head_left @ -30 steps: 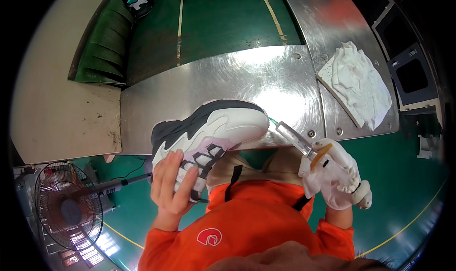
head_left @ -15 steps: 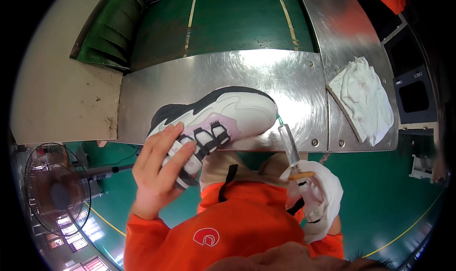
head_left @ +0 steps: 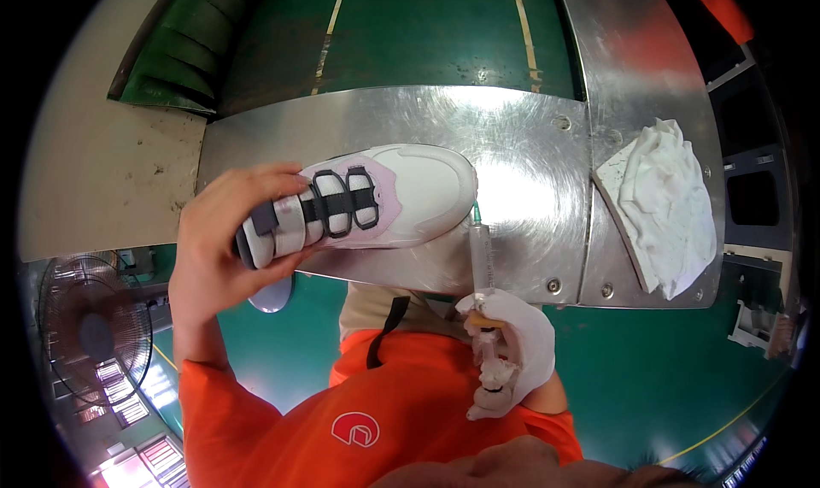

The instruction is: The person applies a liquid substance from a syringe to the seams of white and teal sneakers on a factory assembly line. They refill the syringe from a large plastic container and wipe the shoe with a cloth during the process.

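A white sneaker [head_left: 418,189] with lilac panels and black straps is held over the metal bench, its toe pointing right. My left hand [head_left: 218,232] is wrapped round its heel and collar end, thumb on the near side and fingers on the far side. White glove-like or cloth material covers my right hand [head_left: 521,343], which is closed round a clear syringe [head_left: 483,257]. The syringe's green tip [head_left: 477,213] meets the edge of the toe, where upper and sole join. An orange-brown piece [head_left: 487,322] sits across the syringe near my fingers.
A crumpled white cloth [head_left: 670,210] lies on a pale board at the right of the metal bench [head_left: 530,257]. Beyond the bench runs a green conveyor belt [head_left: 427,35], with a green flap [head_left: 175,61] at its left. A fan [head_left: 94,334] stands at the lower left.
My left hand has turned the sneaker so its strapped top faces up, and shifted it left. My right hand has moved left with the syringe, its tip staying at the toe edge.
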`<control>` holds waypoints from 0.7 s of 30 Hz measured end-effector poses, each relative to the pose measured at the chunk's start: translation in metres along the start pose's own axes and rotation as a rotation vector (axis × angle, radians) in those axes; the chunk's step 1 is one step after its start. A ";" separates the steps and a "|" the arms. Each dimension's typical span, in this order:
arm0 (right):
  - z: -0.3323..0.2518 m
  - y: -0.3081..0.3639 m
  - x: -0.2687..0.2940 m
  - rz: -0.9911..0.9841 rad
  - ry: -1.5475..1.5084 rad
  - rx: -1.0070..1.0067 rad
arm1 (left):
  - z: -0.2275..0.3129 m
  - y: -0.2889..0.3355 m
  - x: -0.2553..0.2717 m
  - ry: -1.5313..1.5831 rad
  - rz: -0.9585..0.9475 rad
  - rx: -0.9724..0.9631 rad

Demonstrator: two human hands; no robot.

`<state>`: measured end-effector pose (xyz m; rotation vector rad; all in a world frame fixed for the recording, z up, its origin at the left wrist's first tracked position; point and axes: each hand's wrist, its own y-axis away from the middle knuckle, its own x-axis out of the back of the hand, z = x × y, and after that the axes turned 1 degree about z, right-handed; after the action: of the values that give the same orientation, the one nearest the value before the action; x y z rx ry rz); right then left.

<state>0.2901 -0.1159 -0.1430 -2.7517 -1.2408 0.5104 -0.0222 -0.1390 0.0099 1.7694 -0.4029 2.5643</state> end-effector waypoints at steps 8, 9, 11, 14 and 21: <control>0.007 -0.004 0.001 0.008 0.085 0.062 | -0.021 -0.016 -0.002 0.150 -0.077 0.075; 0.008 -0.005 0.002 0.004 0.111 0.096 | -0.021 -0.017 -0.001 0.161 -0.080 0.083; 0.009 -0.002 0.004 -0.008 0.144 0.080 | -0.021 -0.019 0.000 0.137 -0.095 0.075; 0.013 0.003 -0.002 0.080 0.092 0.115 | -0.019 -0.022 0.001 0.129 -0.098 0.060; 0.011 -0.003 -0.003 0.117 0.131 0.174 | -0.009 -0.012 0.000 0.033 -0.048 -0.011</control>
<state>0.2823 -0.1165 -0.1521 -2.6728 -0.9635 0.4178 -0.0291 -0.1251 0.0099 1.7089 -0.3687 2.5496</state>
